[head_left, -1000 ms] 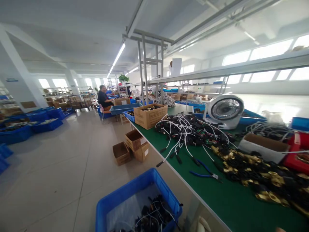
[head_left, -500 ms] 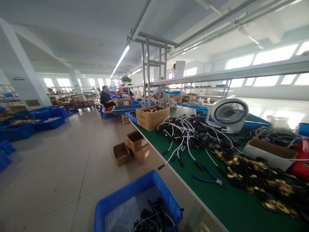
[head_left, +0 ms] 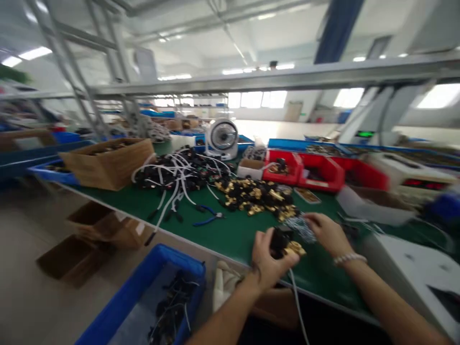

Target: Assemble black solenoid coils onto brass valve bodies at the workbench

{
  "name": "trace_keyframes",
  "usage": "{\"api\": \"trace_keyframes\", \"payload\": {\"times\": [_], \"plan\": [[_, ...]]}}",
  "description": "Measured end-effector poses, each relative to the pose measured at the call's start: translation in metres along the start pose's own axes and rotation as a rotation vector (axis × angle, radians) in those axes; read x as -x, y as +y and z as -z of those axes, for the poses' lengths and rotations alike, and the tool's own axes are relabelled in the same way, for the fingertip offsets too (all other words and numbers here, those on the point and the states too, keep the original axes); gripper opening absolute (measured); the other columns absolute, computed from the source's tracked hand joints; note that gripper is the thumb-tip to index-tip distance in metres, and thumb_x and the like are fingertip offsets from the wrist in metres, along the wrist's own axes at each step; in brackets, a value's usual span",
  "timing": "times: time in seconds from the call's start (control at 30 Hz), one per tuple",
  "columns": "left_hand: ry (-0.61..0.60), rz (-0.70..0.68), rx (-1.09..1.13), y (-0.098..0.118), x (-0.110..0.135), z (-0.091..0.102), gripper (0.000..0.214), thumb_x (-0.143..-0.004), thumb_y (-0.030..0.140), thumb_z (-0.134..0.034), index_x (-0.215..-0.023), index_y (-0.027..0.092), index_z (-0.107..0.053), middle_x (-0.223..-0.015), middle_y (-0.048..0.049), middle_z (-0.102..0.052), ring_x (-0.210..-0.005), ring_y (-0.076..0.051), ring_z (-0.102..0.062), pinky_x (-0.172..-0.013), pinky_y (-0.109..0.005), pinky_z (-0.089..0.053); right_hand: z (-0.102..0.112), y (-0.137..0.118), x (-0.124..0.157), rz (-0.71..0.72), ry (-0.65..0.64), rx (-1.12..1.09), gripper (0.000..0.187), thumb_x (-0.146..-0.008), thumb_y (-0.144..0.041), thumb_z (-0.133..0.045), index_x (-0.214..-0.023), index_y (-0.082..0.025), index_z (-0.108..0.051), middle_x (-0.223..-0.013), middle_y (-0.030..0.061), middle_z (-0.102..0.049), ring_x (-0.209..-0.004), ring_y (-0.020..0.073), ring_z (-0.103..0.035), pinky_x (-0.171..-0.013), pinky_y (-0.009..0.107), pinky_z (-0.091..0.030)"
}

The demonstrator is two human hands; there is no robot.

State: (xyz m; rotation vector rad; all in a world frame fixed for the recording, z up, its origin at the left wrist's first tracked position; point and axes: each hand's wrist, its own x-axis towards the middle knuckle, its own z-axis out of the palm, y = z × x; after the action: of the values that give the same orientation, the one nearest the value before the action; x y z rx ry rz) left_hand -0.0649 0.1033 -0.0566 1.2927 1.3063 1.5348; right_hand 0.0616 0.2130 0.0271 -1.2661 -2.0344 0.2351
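Your left hand is closed around a black and brass part, fingers wrapped over its dark body with the brass end poking out toward your right hand; a white cable runs down from under it toward you. Your right hand, a bead bracelet at the wrist, sits just beside the left, its fingers curled on a small silvery bundle that lies on the green table; the blur hides whether it is truly gripped. Just beyond both hands lies a heap of black and brass parts. Farther out and to the left of your left hand are blue-handled pliers, then a tangle of black pieces with white cables and a cardboard box. Beyond your right hand stand red bins, and past the heap a white fan. Below your left hand, off the table edge, sits a blue crate holding more wired parts.
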Motion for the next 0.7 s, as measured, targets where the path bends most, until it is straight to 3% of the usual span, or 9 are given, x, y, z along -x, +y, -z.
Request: {"api": "trace_keyframes", "payload": {"times": [0.07,0.17,0.3,0.43,0.57,0.7], "plan": [[-0.008,0.007,0.033,-0.004,0.000,0.000,0.065,-0.071,0.043,-0.071,-0.128,0.020,-0.052,-0.107,-0.0061,-0.044,-0.104,-0.021,-0.054,-0.084,-0.032,-0.055,0.016,0.011,0.022,-0.125,-0.046,-0.067,0.020,-0.093,-0.024,-0.054,-0.090,-0.012,-0.069,-0.074,0.0070,-0.068,-0.068,0.0209,-0.065,-0.068,0.036,-0.056],[0.002,0.013,0.071,-0.005,0.001,0.001,0.064,-0.075,0.045,-0.068,-0.131,0.020,-0.050,-0.108,-0.0061,-0.041,-0.104,-0.021,-0.055,-0.086,-0.033,-0.056,0.030,0.002,0.042,-0.182,-0.061,-0.287,0.027,-0.091,-0.032,-0.056,-0.108,-0.014,-0.068,-0.091,0.0059,-0.072,-0.082,0.0182,-0.068,-0.077,0.030,-0.056],[0.016,-0.029,0.078,0.010,0.009,0.003,0.060,-0.076,0.043,-0.070,-0.130,0.022,-0.052,-0.106,-0.0044,-0.042,-0.103,-0.019,-0.056,-0.085,-0.031,-0.057,0.049,-0.030,0.063,-0.125,-0.024,-0.769,0.019,-0.085,-0.032,-0.067,-0.093,-0.015,-0.069,-0.084,0.0038,-0.069,-0.078,0.0168,-0.066,-0.077,0.030,-0.055],[0.029,-0.180,0.000,0.034,0.021,0.006,0.064,-0.074,0.038,-0.073,-0.132,0.022,-0.052,-0.106,-0.0038,-0.043,-0.103,-0.018,-0.053,-0.083,-0.028,-0.057,0.071,-0.049,0.079,-0.031,-0.045,-0.755,0.008,-0.091,-0.025,-0.064,-0.089,-0.017,-0.065,-0.078,0.0004,-0.065,-0.074,0.0136,-0.064,-0.072,0.025,-0.054],[0.041,-0.403,-0.210,0.057,0.032,0.009,0.070,-0.075,0.038,-0.073,-0.137,0.020,-0.046,-0.109,-0.0058,-0.044,-0.105,-0.020,-0.051,-0.085,-0.033,-0.056,0.087,-0.057,0.089,0.029,-0.056,-0.639,0.004,-0.092,-0.021,-0.063,-0.093,-0.018,-0.065,-0.081,0.0005,-0.065,-0.072,0.0138,-0.064,-0.068,0.024,-0.055],[0.066,-0.522,-0.375,0.076,0.041,0.011,0.073,-0.075,0.043,-0.072,-0.138,0.016,-0.045,-0.107,-0.0069,-0.045,-0.101,-0.019,-0.050,-0.084,-0.035,-0.054,0.099,-0.066,0.098,0.056,-0.015,-0.483,0.010,-0.089,-0.017,-0.066,-0.099,-0.020,-0.066,-0.088,0.0008,-0.067,-0.075,0.0148,-0.065,-0.070,0.024,-0.057]]}}
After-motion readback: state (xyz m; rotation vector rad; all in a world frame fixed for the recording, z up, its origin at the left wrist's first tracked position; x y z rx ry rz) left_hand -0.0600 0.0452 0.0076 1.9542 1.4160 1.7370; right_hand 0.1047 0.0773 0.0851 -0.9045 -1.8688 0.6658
